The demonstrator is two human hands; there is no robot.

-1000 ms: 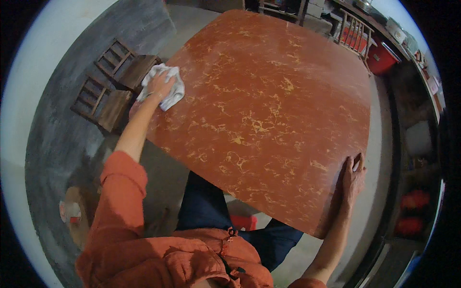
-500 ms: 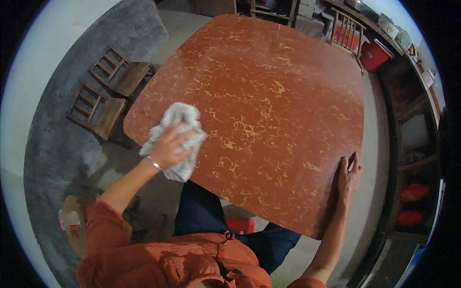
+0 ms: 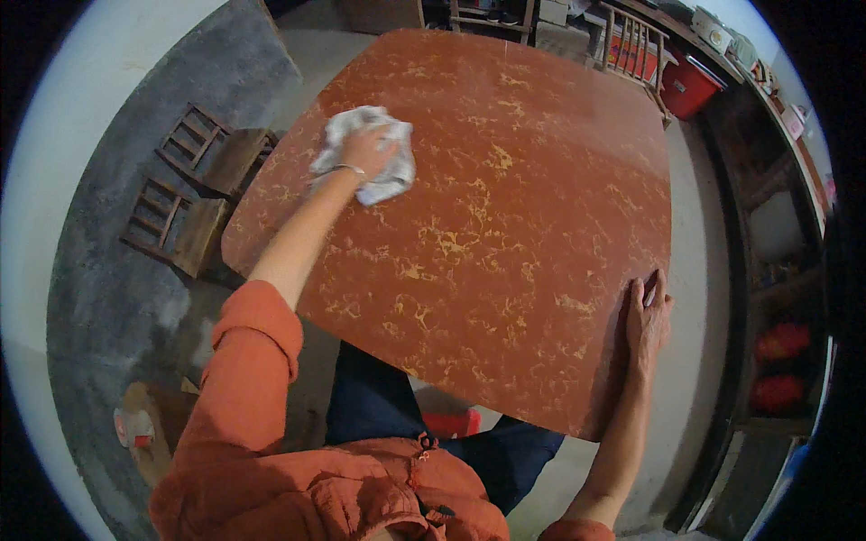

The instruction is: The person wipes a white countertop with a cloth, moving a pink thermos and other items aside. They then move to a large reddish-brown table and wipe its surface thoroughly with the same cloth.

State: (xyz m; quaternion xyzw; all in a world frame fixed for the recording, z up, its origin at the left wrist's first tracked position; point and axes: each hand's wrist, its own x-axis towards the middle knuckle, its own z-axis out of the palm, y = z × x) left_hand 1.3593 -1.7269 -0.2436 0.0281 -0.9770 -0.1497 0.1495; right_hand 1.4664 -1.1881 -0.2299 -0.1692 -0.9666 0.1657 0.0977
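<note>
A white cloth (image 3: 391, 180) lies crumpled on the far-left part of the red-brown table (image 3: 505, 270), which has a glossy top with yellow veining. My left hand (image 3: 368, 151) presses down on it with the fingers bent over the fabric, a little blurred, and a bracelet circles that wrist. At the table's right edge rests my right hand (image 3: 648, 320), its fingers stretched forward and apart, touching the rim with nothing held.
Two small wooden chairs (image 3: 203, 230) stand left of the table. A railed wooden chair (image 3: 633, 50) and a red bin (image 3: 690, 88) are at the far right. Dark shelving (image 3: 767, 298) runs along the right side. Under the near edge shows something red (image 3: 451, 424).
My left hand has slid the cloth forward and to the right, from the near-left edge further onto the tabletop. My right hand stays at the right edge.
</note>
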